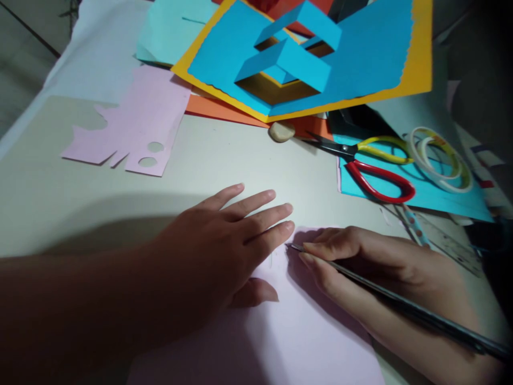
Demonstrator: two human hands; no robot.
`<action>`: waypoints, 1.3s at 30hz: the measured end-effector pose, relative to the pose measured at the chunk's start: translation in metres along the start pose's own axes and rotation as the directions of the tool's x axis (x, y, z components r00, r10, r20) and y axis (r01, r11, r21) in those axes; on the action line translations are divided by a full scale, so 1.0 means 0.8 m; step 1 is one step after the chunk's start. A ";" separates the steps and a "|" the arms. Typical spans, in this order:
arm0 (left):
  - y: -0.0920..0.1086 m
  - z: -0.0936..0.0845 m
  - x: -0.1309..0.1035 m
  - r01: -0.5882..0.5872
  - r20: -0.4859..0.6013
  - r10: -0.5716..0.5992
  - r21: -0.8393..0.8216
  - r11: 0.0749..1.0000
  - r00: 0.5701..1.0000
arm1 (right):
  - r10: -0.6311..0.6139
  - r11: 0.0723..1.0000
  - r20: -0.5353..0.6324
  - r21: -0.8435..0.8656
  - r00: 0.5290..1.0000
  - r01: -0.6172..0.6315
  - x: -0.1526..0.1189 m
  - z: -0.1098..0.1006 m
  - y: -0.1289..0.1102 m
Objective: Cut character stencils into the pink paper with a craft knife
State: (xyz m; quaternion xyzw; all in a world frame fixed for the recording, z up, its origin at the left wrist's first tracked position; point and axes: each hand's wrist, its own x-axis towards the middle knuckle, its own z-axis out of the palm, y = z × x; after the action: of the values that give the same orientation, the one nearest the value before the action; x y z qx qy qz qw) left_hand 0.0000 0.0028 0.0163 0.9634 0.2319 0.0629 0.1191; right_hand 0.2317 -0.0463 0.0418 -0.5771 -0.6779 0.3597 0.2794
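1. The right hand (388, 262) has its thumb and fingers closed around a slim dark pen with a pointed metal tip (420, 314), its shaft slanting back across the hand.
2. The pen's tip is over a plain pale-pink sheet of paper (320, 342), just beside the left index fingertip; whether it touches cannot be told.
3. The left hand (216, 246), to the left of that grip, lies palm down with fingers spread, holding nothing, its thumb over the sheet.
4. Beyond the right-hand grip are black-bladed scissors with red and yellow handles (349, 152), and, farther right, pale rings of tape (460, 183).
5. Farther beyond the grip stands an open blue-and-yellow paper pop-up card (368, 53).
6. Far left of the grip, past the left hand, lies a pink paper piece with two round holes (138, 123).
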 end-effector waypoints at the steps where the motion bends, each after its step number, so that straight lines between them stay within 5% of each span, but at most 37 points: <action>1: 0.000 0.000 0.000 -0.001 0.002 0.001 0.000 1.000 1.000 | 0.001 1.000 -0.003 -0.004 1.000 -0.001 0.000 0.000 0.000; 4: -0.001 0.001 0.000 -0.015 -0.007 0.015 0.002 1.000 1.000 | -0.003 1.000 0.009 -0.023 1.000 0.003 0.001 0.000 0.004; 10: 0.001 0.001 -0.001 0.000 -0.011 0.000 0.016 1.000 1.000 | -0.209 0.975 0.049 -0.070 0.977 0.212 -0.004 0.004 0.008; 17: 0.001 0.002 0.000 0.011 0.004 -0.011 0.000 1.000 1.000 | -0.101 0.994 0.042 -0.048 0.994 0.103 -0.016 0.004 0.005; 39: -0.002 0.002 0.001 -0.009 0.002 0.009 0.016 1.000 1.000 | -0.033 0.999 0.017 -0.006 0.999 0.033 -0.003 0.002 0.008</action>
State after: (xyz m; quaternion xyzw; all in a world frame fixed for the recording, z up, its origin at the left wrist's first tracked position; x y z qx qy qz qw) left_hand 0.0008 0.0040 0.0144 0.9653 0.2281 0.0609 0.1115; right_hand 0.2344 -0.0483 0.0361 -0.5634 -0.6908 0.3579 0.2780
